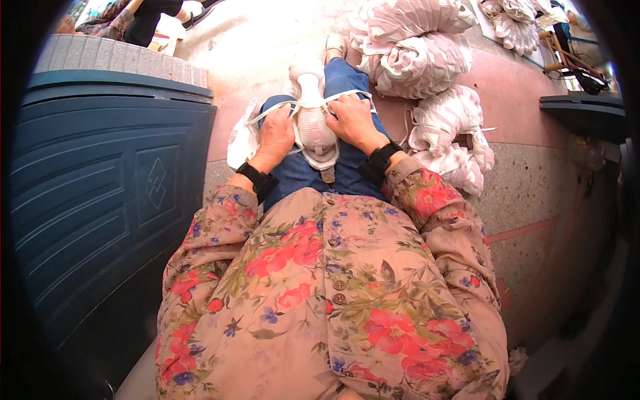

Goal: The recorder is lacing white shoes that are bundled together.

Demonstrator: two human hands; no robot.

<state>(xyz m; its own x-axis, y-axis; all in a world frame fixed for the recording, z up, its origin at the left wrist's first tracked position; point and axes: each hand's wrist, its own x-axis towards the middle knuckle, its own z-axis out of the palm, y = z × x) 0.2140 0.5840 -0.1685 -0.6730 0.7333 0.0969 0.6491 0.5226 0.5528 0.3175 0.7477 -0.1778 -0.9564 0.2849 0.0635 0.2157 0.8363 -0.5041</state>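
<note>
A pale pink-white shoe upper [316,135] rests between my knees, over my blue jeans. White shoelaces [270,107] cross its middle and stretch out to both sides. On the left of the upper, my left hand [276,139] is closed around one lace. My right hand [355,121] grips the lace on the other side, its fingers curled against the upper's edge. A whitish piece [244,137], perhaps another upper, lies beside my left knee.
Several bundles of nested pale uppers [427,63] lie on the floor to the right, with a smaller bundle [453,127] nearer me. A dark blue panelled door [113,167] stands at left. Another person's legs [150,20] show at the far left. Dark furniture [580,113] stands at right.
</note>
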